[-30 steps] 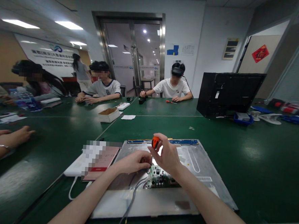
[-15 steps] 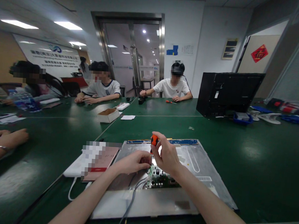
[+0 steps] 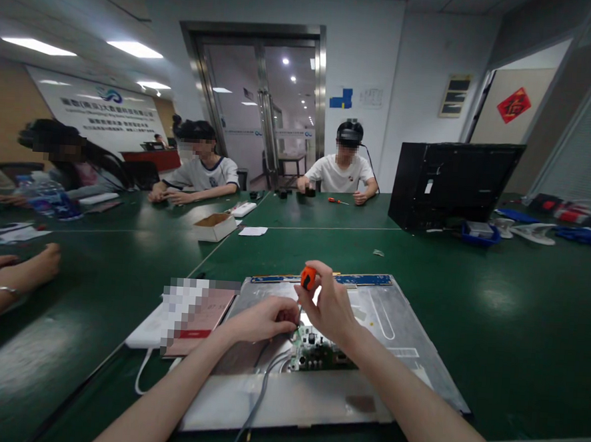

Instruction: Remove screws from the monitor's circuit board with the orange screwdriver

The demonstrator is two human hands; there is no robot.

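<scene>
An orange and black screwdriver [image 3: 308, 278] stands nearly upright in my right hand [image 3: 331, 306], its handle between thumb and fingers. The shaft runs down toward the upper left corner of a green circuit board [image 3: 317, 356]; where the tip ends is hidden. Beside that corner, the fingers of my left hand [image 3: 274, 318] are pinched together close to the shaft. What they hold, if anything, I cannot make out. The board lies on a flat silver display panel [image 3: 390, 380]. Grey cables [image 3: 260, 399] lead from the board's left side toward me.
Left of the panel lie a reddish booklet [image 3: 214, 316] and a white device [image 3: 143, 328] with a cable. Farther off stand an open box [image 3: 215, 228] and a black monitor [image 3: 452, 184]. Another screwdriver [image 3: 337, 201] lies near a person [image 3: 343, 174] opposite. Co-workers' hands [image 3: 32, 271] rest at left.
The screwdriver handle has turned and shifted slightly right in my right hand. My left hand stays put. The person opposite has moved a hand and a dark object to the right.
</scene>
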